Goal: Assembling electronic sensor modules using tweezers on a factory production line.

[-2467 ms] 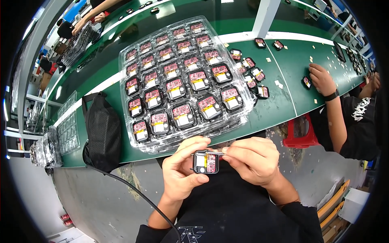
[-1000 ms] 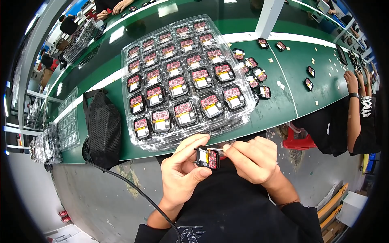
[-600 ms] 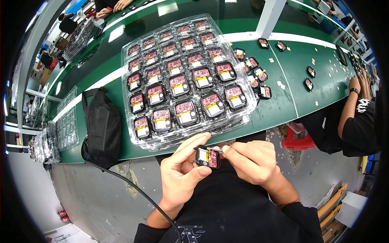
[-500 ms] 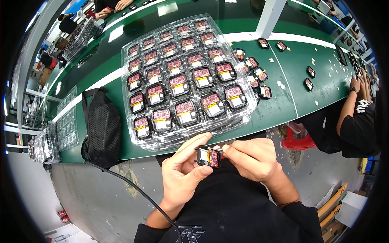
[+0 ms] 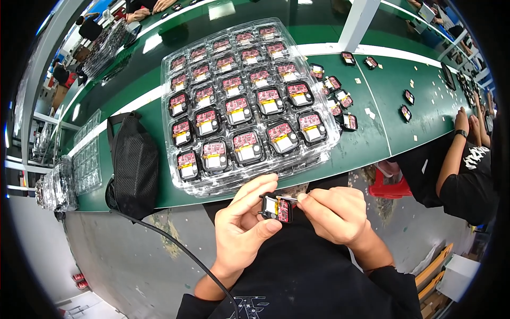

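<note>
Just in front of the table edge, my left hand (image 5: 245,223) grips a small black device housing (image 5: 277,208) by its sides. A red circuit board, a pale battery-like block and a strip of yellow tape show in its open face. My right hand (image 5: 336,215) pinches a pair of thin metal tweezers (image 5: 288,199), their tip over the board near the yellow tape. Beyond my hands lies a stack of clear plastic trays (image 5: 183,183). Its top tray carries rows of similar device housings (image 5: 247,147) in its pockets.
Several loose housings (image 5: 344,99) lie right of the trays on the green table (image 5: 366,138), among small pale paper scraps. A black mesh bag (image 5: 134,165) stands at the left, with a black cable (image 5: 180,249) running toward me. Another person's arm (image 5: 453,151) rests at the far right.
My right hand and tweezers have shifted slightly right and down relative to the housing. The housing stays in my left hand. The whole view has shifted a little.
</note>
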